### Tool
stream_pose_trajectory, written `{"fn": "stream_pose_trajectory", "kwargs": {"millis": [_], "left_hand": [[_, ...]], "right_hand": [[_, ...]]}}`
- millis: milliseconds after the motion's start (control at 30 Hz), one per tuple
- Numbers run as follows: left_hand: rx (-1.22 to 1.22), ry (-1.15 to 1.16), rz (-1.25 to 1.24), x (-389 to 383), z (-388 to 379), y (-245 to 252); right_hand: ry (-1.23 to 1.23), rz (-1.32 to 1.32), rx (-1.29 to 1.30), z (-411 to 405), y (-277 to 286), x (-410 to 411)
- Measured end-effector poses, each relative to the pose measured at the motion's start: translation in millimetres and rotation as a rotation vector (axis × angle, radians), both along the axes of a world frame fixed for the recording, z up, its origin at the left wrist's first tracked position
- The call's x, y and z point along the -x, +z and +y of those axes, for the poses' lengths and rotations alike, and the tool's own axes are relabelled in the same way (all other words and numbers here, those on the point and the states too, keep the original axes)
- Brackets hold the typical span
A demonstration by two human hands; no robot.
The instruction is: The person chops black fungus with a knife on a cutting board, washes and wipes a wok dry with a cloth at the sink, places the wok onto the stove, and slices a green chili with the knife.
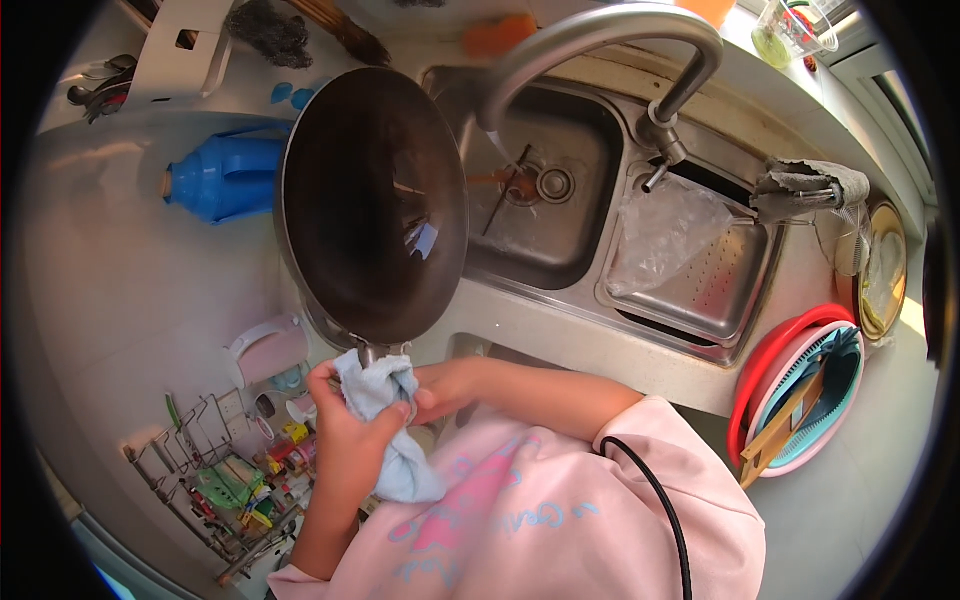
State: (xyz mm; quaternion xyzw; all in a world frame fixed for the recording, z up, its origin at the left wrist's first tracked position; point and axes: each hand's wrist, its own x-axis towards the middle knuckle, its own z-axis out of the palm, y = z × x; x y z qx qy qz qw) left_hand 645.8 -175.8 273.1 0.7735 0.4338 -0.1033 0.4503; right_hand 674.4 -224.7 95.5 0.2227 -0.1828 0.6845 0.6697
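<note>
A dark wok (360,202) is held up and tilted beside the left sink basin, its inner side facing the camera. Its metal handle (370,352) points back to my body and disappears under a light blue cloth (394,450). My left hand (356,424) grips this cloth around the handle, thumb on top. From the other side, my right hand (442,390) closes about the cloth-covered handle; its fingers are mostly hidden. The cloth's loose end hangs down in front of my shirt.
Water runs from the curved faucet (600,30) into the sink basin (555,240). A plastic bag (667,232) lies over the drainer tray. At left are a blue thermos (240,176) and a wire rack (187,435) with packets. Stacked basins (772,382) stand at right.
</note>
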Motion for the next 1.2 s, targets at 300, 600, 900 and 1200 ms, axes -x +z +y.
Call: {"fn": "stream_pose_trajectory", "kwargs": {"millis": [300,600,900,1200], "left_hand": [[0.084,-0.067,-0.051,8,13,-17],[0.756,0.097,-0.181,9,12,-111],[0.919,-0.159,-0.462,15,-20,-196],[1.344,-0.323,-0.414,-16,-39,-199]], "right_hand": [[-0.172,0.132,0.452,-6,48,-19],[-0.434,-0.227,1.323,-47,25,-34],[-0.676,-0.693,1.59,-82,8,-43],[-0.717,-1.116,1.984,-111,38,-48]]}}
